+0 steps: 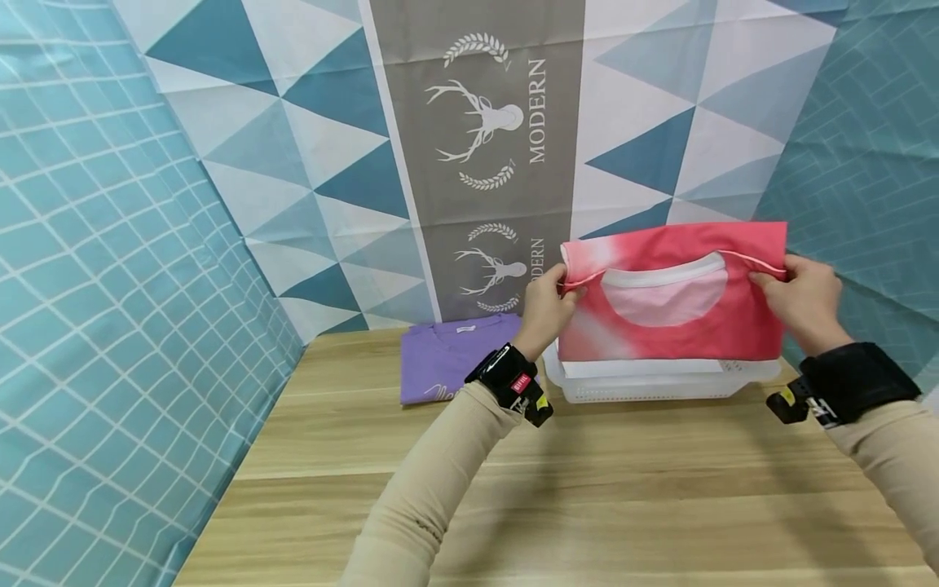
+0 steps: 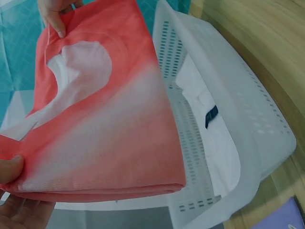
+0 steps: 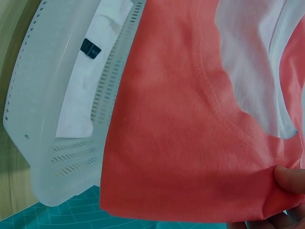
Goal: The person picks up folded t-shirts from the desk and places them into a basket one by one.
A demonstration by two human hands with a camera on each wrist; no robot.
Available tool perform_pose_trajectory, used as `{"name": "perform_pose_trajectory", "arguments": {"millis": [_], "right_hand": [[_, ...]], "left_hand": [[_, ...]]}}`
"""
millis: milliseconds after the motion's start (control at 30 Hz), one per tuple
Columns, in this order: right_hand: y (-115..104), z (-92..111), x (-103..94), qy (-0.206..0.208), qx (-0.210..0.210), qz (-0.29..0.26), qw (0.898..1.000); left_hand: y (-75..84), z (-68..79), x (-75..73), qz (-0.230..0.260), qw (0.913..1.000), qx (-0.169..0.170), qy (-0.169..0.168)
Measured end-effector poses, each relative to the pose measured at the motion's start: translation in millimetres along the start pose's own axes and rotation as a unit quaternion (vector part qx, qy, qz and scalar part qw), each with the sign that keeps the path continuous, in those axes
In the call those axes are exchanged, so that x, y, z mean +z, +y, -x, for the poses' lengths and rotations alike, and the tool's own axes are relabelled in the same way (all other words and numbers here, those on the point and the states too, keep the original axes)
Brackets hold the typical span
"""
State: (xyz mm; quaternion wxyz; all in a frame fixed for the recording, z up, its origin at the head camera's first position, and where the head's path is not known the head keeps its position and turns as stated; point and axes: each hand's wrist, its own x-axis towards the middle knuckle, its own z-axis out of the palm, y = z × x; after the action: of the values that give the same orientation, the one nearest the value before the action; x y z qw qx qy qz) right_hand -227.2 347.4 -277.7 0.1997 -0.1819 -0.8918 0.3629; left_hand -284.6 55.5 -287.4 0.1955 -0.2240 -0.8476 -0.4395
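Both hands hold up a folded red-and-white T-shirt [image 1: 675, 326], its neckline facing me, over a white plastic basket [image 1: 653, 390]. My left hand [image 1: 544, 311] pinches the shirt's left edge near the collar line, thumb on top and fingers behind, as the left wrist view also shows. The opposite edge is gripped by my right hand [image 1: 803, 302], with the thumb [image 3: 290, 180] pressed on the front of the cloth. Inside the basket lies a folded white garment [image 2: 214, 129] with a dark label [image 2: 211, 116]. The shirt hides much of the basket's inside in the head view.
A folded purple T-shirt [image 1: 447, 359] lies on the wooden table [image 1: 352, 432], just left of the basket. Behind the table hangs a patterned curtain [image 1: 477, 196]. Blue grid cloth [image 1: 132, 285] covers the left side.
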Motion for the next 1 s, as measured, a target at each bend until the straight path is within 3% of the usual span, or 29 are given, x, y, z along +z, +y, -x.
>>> {"name": "perform_pose_trajectory", "arguments": {"millis": [433,700,1000], "right_hand": [[15,-17,21.2,-0.012,0.041,-0.003,0.999],[29,-19,37.8,-0.039,0.065,-0.036,0.996],[41,-19,52.9,-0.049,0.076,-0.039,0.995]], "left_hand": [[-18.6,-4.5,19.5,-0.035,0.9991,-0.023,0.003],[-32.7,3.0,34.8,-0.051,0.9984,-0.015,0.018],[-47.0,12.9,48.7,-0.052,0.9980,-0.032,0.019]]}}
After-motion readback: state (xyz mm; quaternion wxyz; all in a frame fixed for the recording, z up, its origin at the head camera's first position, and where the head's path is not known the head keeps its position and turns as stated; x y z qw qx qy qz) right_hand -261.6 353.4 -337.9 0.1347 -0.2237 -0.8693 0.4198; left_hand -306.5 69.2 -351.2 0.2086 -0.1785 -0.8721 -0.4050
